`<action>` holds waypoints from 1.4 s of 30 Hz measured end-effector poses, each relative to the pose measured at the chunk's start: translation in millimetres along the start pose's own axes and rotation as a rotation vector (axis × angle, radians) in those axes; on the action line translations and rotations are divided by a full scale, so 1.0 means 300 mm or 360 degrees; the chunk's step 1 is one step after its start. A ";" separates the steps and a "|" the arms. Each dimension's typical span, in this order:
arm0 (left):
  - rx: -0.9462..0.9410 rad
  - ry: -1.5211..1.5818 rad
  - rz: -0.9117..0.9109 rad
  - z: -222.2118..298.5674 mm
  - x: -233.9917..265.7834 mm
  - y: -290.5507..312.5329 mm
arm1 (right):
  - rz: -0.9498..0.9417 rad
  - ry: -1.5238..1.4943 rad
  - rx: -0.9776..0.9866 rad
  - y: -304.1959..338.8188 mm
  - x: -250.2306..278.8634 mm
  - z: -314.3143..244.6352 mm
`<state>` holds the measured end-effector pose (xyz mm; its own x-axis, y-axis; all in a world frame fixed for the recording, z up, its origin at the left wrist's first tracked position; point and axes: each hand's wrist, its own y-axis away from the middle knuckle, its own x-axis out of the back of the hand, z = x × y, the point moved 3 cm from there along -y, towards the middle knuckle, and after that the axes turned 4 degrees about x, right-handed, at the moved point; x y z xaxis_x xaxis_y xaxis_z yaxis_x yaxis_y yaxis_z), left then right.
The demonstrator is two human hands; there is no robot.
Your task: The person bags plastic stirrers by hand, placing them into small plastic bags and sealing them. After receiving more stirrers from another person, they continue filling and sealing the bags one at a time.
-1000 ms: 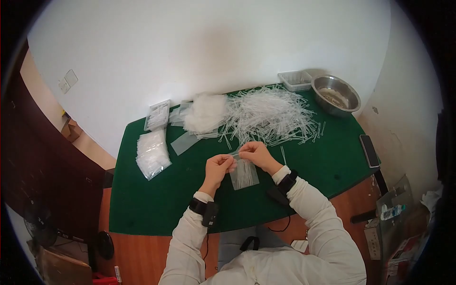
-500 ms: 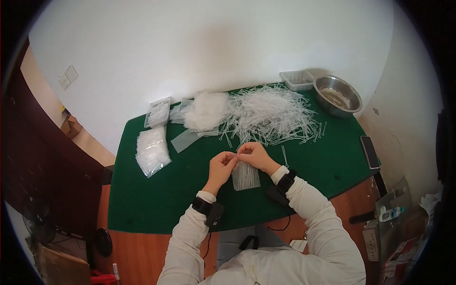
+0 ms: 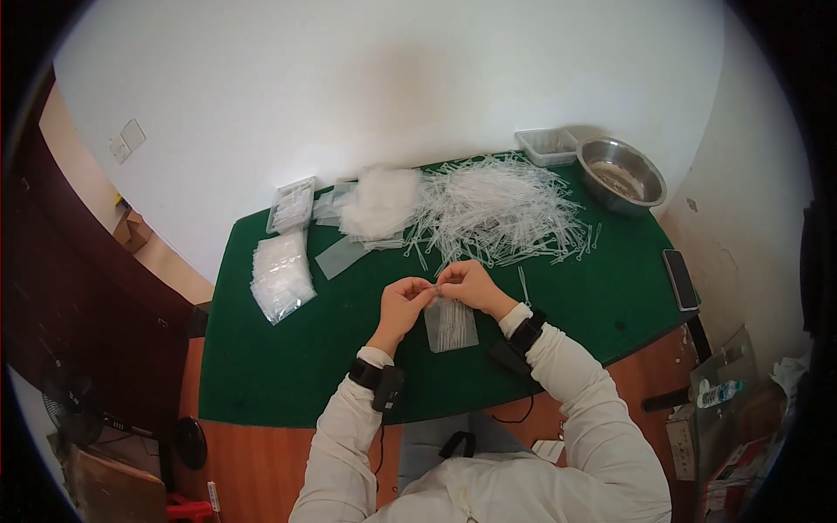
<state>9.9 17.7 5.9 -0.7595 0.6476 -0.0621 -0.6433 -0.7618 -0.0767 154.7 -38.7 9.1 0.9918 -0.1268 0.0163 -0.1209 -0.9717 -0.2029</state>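
Note:
At the near middle of the table, a clear flat plastic bag (image 3: 453, 331) full of thin clear sticks hangs down from both my hands onto the cloth. My left hand (image 3: 404, 305) pinches its upper edge at the left, thumb and fingers pressed together. Right beside it, my right hand (image 3: 471, 286) is closed on the same edge, and the fingertips of both almost meet. Just beyond my hands spreads a large heap of thin clear plastic sticks with small looped ends (image 3: 501, 209). One loose stick (image 3: 523, 286) lies by my right wrist.
Stacked empty clear bags (image 3: 379, 205) lie left of the heap. Farther left are overlapping filled bags (image 3: 283, 279) and a clear tray (image 3: 291, 205) holding sticks. At the back right stand another clear tray (image 3: 547, 146) and a steel bowl (image 3: 621, 174). A phone (image 3: 680, 279) rests near the right edge.
My left hand and wrist have shifted very slightly to the left. Both hands keep their pinch on the bag's upper edge.

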 end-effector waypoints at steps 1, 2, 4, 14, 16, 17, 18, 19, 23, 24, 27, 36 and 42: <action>0.0017 0.0030 -0.0001 -0.002 0.004 -0.002 | -0.0007 -0.0010 -0.0001 0.000 0.002 -0.002; 0.0035 0.0061 -0.0002 -0.004 0.008 -0.004 | -0.0008 -0.0010 0.0000 -0.001 0.006 -0.003; 0.0044 0.0077 0.0003 -0.004 0.018 -0.008 | 0.0031 0.0022 -0.0011 -0.005 0.020 -0.003; 0.0094 0.0149 0.0040 0.003 0.029 -0.008 | -0.0019 -0.0158 -0.0150 0.001 0.085 -0.014; 0.0104 0.0137 0.0040 0.000 0.034 -0.010 | -0.0008 -0.0168 -0.0172 0.002 0.090 -0.015; 0.0117 0.0123 0.0039 -0.002 0.037 -0.011 | -0.0003 -0.0171 -0.0183 0.001 0.092 -0.015; 0.0129 0.0110 0.0040 -0.004 0.040 -0.012 | -0.0009 -0.0167 -0.0183 0.000 0.092 -0.015; 0.0125 0.0114 0.0045 -0.005 0.044 -0.013 | -0.0006 -0.0149 -0.0188 0.000 0.091 -0.014; 0.0200 0.0176 -0.0001 -0.015 0.052 -0.014 | -0.0008 -0.0106 -0.0187 0.000 0.077 -0.010; 0.0188 0.0136 -0.0001 -0.009 0.045 -0.010 | -0.0007 -0.0108 -0.0178 0.003 0.071 -0.011; 0.0166 0.0063 0.0017 0.001 0.029 -0.004 | -0.0056 -0.0092 -0.0151 0.005 0.043 -0.013; 0.0042 -0.0106 -0.0181 -0.001 0.004 0.000 | -0.0148 -0.0109 -0.0098 0.010 -0.006 -0.019; 0.0012 -0.0119 -0.0137 0.006 -0.002 0.001 | -0.0182 -0.0162 -0.0085 0.007 -0.005 -0.015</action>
<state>10.1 17.1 7.9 -0.7065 0.7075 0.0190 -0.7068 -0.7039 -0.0707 152.7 -41.5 12.9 0.9980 0.0035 -0.0636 -0.0062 -0.9882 -0.1528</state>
